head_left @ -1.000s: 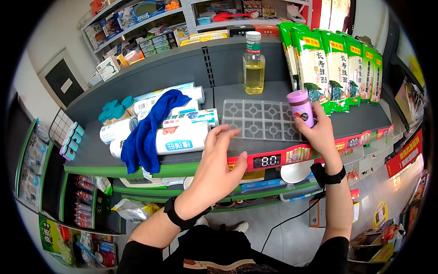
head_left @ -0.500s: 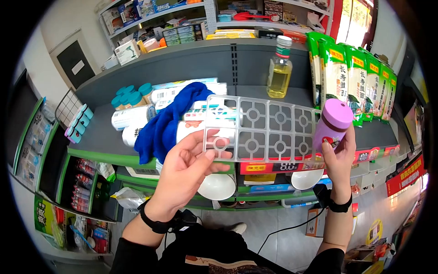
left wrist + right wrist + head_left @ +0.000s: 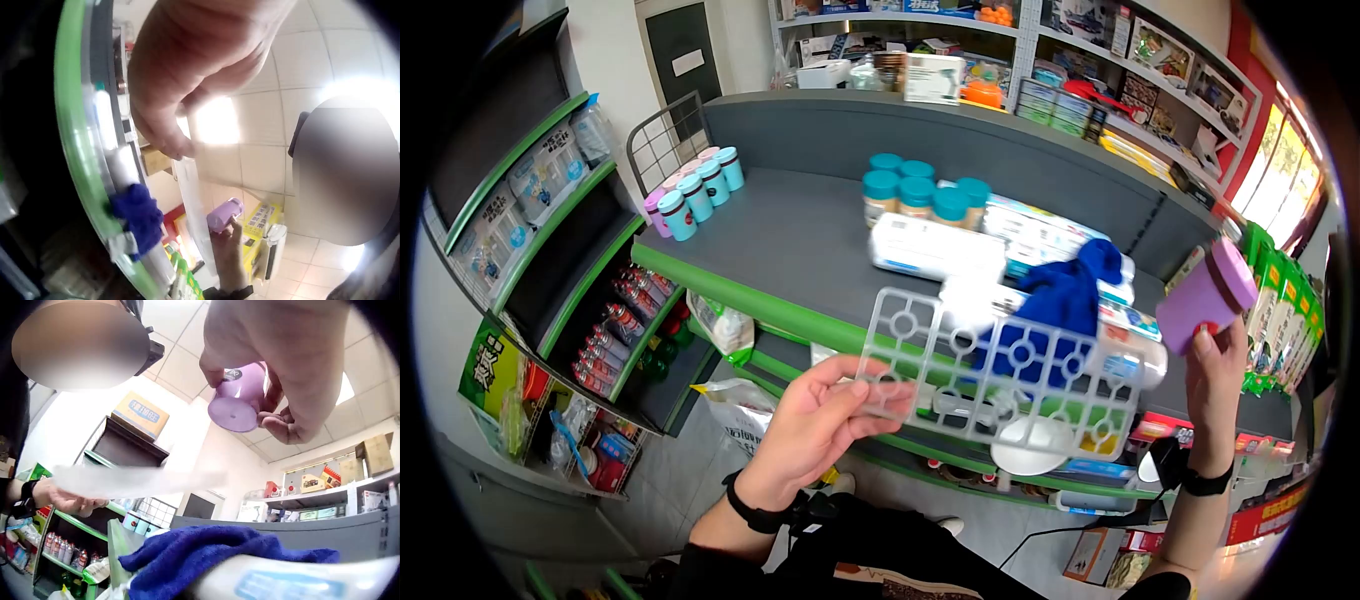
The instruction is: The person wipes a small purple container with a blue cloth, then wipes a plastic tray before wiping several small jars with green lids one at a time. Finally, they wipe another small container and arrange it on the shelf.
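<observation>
My left hand (image 3: 815,425) pinches one end of a clear plastic divider tray (image 3: 1000,400), a flat grid with rings in its cells. The tray is held up in front of the shelf edge, overlapping a blue cloth (image 3: 1055,300) and white rolls in the head view. In the left wrist view the tray shows nearly edge-on. My right hand (image 3: 1218,375) grips a purple lidded cup (image 3: 1205,300) with a dark band, raised at the right. The right wrist view shows the purple cup (image 3: 240,403) from one end, between thumb and fingers.
Light-blue cups (image 3: 710,183) and a purple one stand at the shelf's left end beside a wire rack (image 3: 665,140). Teal-lidded jars (image 3: 915,192) and a white roll (image 3: 935,250) are mid-shelf. Green noodle packs (image 3: 1280,310) stand at right. A green edge strip (image 3: 740,300) lines the shelf.
My left hand has taken hold of the tray and lifted it off the shelf. The purple cup has risen in my right hand. The head view has turned left toward the light-blue cups.
</observation>
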Demonstrator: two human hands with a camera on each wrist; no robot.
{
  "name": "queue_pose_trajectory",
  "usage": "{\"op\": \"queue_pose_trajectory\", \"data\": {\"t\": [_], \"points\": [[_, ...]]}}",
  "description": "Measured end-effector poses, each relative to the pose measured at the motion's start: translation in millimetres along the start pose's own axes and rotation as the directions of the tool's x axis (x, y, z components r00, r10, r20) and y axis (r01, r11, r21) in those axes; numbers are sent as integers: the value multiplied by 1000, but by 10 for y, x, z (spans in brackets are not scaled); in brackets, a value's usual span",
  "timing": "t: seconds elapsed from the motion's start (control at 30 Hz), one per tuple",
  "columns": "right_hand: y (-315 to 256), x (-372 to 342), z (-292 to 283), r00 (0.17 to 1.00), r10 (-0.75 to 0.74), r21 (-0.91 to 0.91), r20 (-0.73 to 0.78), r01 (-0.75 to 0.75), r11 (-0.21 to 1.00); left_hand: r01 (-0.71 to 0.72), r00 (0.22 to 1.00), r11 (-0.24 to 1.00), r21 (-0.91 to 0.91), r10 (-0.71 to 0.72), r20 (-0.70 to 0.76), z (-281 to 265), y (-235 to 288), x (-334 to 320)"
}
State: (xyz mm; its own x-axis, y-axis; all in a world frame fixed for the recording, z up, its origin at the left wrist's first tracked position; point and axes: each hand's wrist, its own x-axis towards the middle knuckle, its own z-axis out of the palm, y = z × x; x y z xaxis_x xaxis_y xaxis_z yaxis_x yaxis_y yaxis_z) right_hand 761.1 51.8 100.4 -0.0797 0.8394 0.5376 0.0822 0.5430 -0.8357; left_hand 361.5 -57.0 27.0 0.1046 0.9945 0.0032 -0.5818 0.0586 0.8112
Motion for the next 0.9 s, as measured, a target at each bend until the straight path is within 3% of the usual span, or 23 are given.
{"op": "queue_pose_trajectory", "data": {"t": [0.03, 0.1, 0.17, 0.3, 0.4, 0.5, 0.67, 0.9], "points": [[-96, 134, 204, 999, 35, -123, 36, -31, 992, 1, 1000, 1000, -1, -1, -16, -212, 101, -78], [-294, 408, 856, 992, 69, -152, 108, -52, 987, 7, 999, 1000, -4, -7, -42, -593, 262, -214], [-434, 663, 1396, 964, 162, -310, 209, -92, 946, -26, 999, 999, -21, 25, -42, -961, 395, -291], [-343, 1050, 2437, 935, 131, -192, 330, -70, 979, -44, 995, 998, -40, 40, -89, -1476, 639, -406], [-176, 1348, 2936, 911, 195, -286, 363, -90, 954, -32, 989, 999, 24, 35, -141, -1708, 827, -441], [113, 1661, 3187, 907, 261, -365, 329, -133, 921, -69, 974, 998, 2, 68, -218, -1847, 906, -486], [542, 1927, 3314, 952, 197, -471, 234, -66, 879, -66, 959, 998, 24, 70, -274, -2039, 961, -548], [671, 1951, 3264, 938, 264, -621, 226, -70, 781, -25, 987, 998, 52, 33, -158, -2250, 985, -451]]}}
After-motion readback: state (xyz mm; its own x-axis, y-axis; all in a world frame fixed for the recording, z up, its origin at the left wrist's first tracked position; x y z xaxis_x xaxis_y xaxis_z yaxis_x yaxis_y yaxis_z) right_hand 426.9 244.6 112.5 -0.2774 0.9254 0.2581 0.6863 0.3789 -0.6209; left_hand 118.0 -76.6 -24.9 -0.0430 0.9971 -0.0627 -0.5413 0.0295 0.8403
